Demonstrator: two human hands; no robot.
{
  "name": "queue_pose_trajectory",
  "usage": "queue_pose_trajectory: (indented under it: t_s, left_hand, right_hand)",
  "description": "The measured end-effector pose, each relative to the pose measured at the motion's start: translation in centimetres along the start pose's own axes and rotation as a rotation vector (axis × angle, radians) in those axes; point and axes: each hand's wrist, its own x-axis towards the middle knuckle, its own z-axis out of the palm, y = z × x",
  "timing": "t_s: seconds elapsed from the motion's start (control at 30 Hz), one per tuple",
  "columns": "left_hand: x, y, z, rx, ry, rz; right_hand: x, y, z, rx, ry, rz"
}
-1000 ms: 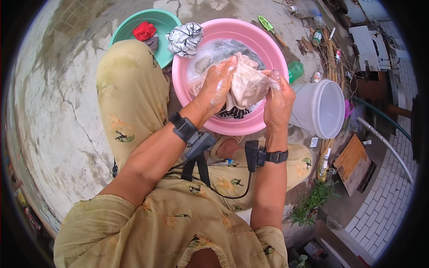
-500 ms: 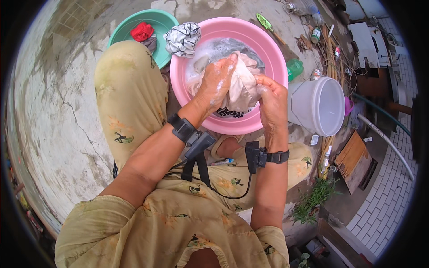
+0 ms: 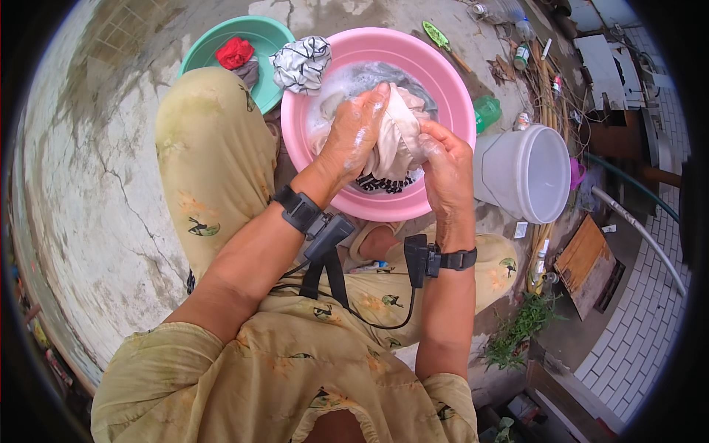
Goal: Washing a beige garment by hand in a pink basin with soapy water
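Note:
A wet, pale pink garment [image 3: 401, 133] is bunched between my hands above the pink basin [image 3: 452, 96]. My left hand [image 3: 354, 133], flecked with suds, is closed on its left side with the thumb uppermost. At the garment's right edge, my right hand [image 3: 447, 159] pinches the cloth between thumb and fingers. Soapy water with grey cloth [image 3: 380, 76] fills the basin behind the hands. Beneath the garment, a black-and-white patterned cloth [image 3: 384, 184] shows at the near side. A white cloth with dark lines [image 3: 301, 65] hangs over the basin's left rim.
A green basin [image 3: 208, 42] at the far left holds a red cloth [image 3: 234, 53] and a grey one. Right of the pink basin lies a white bucket [image 3: 509, 173], with a green bottle [image 3: 487, 114] behind it. A green brush [image 3: 436, 35] rests on the concrete beyond.
Both hands have shifted slightly to the left with the pale garment still between them. Its folds hang a little differently, and more of the patterned cloth shows below.

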Motion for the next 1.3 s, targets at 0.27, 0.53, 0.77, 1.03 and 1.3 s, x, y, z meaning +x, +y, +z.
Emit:
queue_pose_trajectory:
  t_s: [0.27,0.53,0.77,1.03,1.3]
  left_hand:
    - [1.3,-1.4,-2.3,0.005,-0.133,-0.041]
    - [1.9,-1.8,-4.2,0.260,-0.350,-0.287]
    - [1.2,-0.8,-4.3,0.604,-0.298,-0.217]
    - [1.5,-0.7,-4.9,0.693,-0.196,-0.125]
    - [1.4,-1.5,-6.0,0.898,-0.515,-0.165]
  right_hand:
    - [1.0,-1.0,-1.8,-0.205,0.046,-0.036]
    - [1.6,-3.1,-7.7,0.513,0.270,-0.267]
    - [0.7,-4.7,-10.9,0.703,0.306,-0.230]
    - [0.0,-4.6,-11.3,0.723,0.315,-0.221]
    - [-0.2,-5.4,-13.5,0.790,0.509,-0.181]
